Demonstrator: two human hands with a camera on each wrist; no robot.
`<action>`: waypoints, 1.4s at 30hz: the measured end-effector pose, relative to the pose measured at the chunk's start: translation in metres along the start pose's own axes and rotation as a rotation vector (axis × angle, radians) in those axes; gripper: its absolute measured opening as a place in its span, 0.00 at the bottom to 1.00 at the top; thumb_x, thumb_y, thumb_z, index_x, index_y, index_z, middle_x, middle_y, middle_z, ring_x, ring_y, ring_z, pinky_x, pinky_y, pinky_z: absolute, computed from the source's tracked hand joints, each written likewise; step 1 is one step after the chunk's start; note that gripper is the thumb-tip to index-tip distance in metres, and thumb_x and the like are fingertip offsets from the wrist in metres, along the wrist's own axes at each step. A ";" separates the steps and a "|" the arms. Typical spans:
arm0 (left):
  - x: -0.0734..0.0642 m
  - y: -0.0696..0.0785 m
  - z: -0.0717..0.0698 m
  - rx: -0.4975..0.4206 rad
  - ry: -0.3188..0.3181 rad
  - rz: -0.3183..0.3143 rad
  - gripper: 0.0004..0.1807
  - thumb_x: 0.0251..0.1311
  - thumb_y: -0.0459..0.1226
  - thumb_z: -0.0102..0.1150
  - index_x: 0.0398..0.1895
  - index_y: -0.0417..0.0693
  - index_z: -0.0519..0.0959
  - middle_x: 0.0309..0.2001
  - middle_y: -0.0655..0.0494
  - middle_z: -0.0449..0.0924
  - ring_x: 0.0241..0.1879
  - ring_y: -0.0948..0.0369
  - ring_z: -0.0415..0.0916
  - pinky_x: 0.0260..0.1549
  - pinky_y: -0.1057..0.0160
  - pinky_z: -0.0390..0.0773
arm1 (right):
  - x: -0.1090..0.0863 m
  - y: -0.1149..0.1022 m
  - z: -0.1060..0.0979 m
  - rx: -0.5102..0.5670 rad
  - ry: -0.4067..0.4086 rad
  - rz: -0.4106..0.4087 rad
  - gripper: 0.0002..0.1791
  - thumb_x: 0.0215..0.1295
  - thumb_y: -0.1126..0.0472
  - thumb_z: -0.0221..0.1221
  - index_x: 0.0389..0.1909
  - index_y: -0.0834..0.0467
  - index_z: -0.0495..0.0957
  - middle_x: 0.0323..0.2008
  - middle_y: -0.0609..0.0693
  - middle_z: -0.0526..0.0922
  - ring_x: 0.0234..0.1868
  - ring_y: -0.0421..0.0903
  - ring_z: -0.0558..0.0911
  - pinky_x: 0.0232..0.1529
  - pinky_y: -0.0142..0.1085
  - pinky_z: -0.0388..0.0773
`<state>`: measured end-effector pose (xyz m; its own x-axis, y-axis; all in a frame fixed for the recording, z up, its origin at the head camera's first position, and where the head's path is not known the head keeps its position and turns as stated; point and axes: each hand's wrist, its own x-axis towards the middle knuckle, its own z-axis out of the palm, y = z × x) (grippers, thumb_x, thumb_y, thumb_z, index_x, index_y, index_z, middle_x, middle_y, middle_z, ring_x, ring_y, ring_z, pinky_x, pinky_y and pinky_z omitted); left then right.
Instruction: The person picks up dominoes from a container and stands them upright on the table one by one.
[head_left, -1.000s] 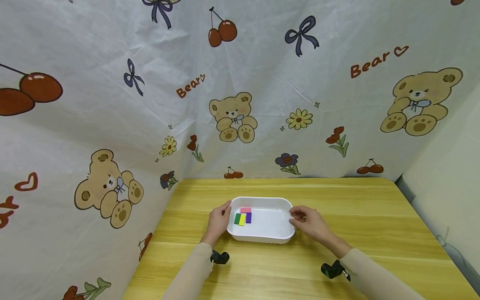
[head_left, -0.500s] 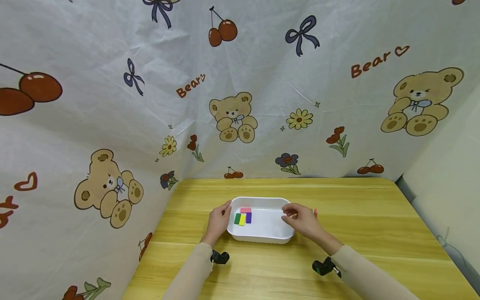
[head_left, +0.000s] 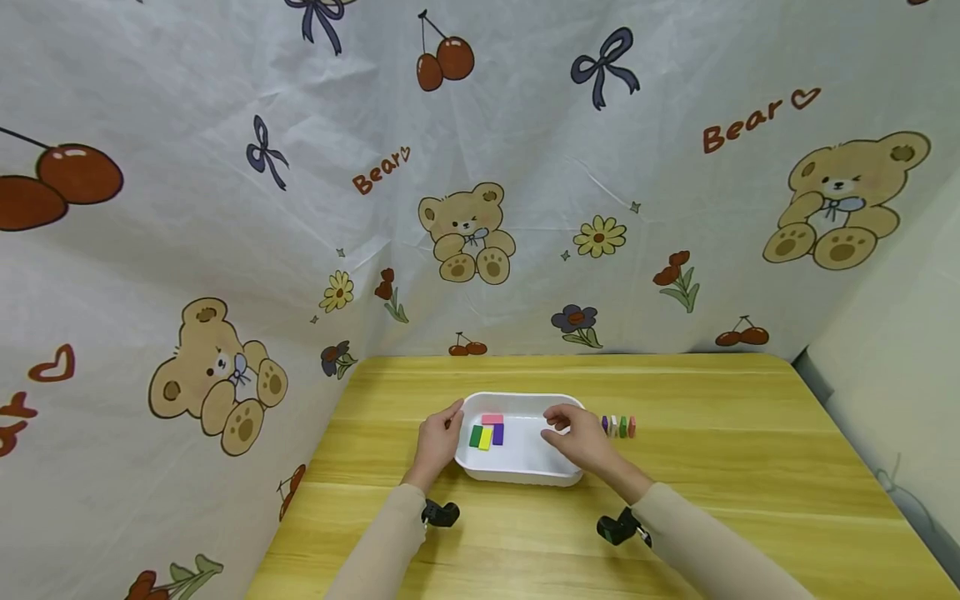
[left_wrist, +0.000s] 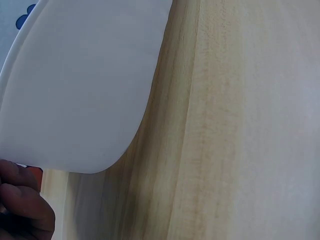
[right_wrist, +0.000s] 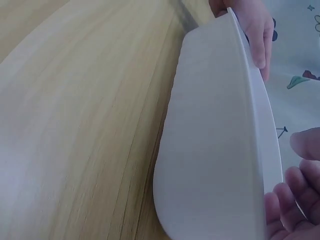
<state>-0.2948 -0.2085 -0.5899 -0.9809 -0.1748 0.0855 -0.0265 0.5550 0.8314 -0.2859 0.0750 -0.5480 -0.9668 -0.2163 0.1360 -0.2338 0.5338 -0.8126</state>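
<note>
A white plastic tray stands on the table. My left hand grips its left end, with fingers over the rim, as the right wrist view also shows. Inside, near that end, lie a pink block, a green block, a yellow block and a purple block. Over the tray's right end hovers my right hand, its fingers loosely bent. Thumb and fingertips are apart in the right wrist view, and no object shows between them.
Right of the tray, small blocks stand on edge in a spaced row: purple, white, green and pink. The wooden table meets a printed curtain at the back and left.
My right hand has moved left, from beside the tray's right rim to above its inside, uncovering the row of standing blocks. The left hand and the blocks in the tray stay put.
</note>
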 end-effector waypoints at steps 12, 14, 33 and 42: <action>0.000 -0.005 0.000 -0.007 -0.007 -0.003 0.19 0.78 0.42 0.54 0.67 0.51 0.79 0.66 0.49 0.80 0.67 0.51 0.77 0.63 0.50 0.80 | 0.007 -0.003 0.020 -0.010 0.005 0.023 0.11 0.59 0.65 0.72 0.43 0.61 0.85 0.39 0.57 0.87 0.41 0.51 0.84 0.45 0.40 0.83; 0.001 -0.005 0.000 -0.005 -0.004 -0.004 0.20 0.78 0.42 0.54 0.68 0.52 0.79 0.66 0.50 0.80 0.67 0.51 0.76 0.63 0.50 0.80 | 0.009 -0.004 0.023 -0.015 0.002 0.032 0.12 0.59 0.64 0.72 0.43 0.61 0.85 0.40 0.57 0.87 0.42 0.52 0.84 0.45 0.40 0.83; 0.002 0.001 0.000 -0.017 0.004 0.017 0.20 0.78 0.43 0.53 0.68 0.50 0.79 0.66 0.48 0.80 0.67 0.49 0.76 0.64 0.48 0.79 | 0.029 -0.007 0.053 -0.027 -0.071 0.052 0.19 0.59 0.61 0.73 0.48 0.65 0.83 0.43 0.58 0.86 0.39 0.47 0.80 0.42 0.39 0.80; 0.000 0.000 0.000 -0.002 0.027 0.037 0.19 0.77 0.40 0.54 0.66 0.50 0.80 0.64 0.46 0.81 0.66 0.49 0.78 0.63 0.48 0.80 | 0.033 -0.007 0.065 -0.041 -0.082 0.039 0.19 0.57 0.61 0.74 0.46 0.66 0.83 0.39 0.55 0.86 0.37 0.45 0.80 0.44 0.42 0.82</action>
<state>-0.2949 -0.2083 -0.5898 -0.9757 -0.1756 0.1309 0.0104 0.5598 0.8286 -0.3091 0.0109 -0.5753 -0.9641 -0.2596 0.0565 -0.2015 0.5756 -0.7925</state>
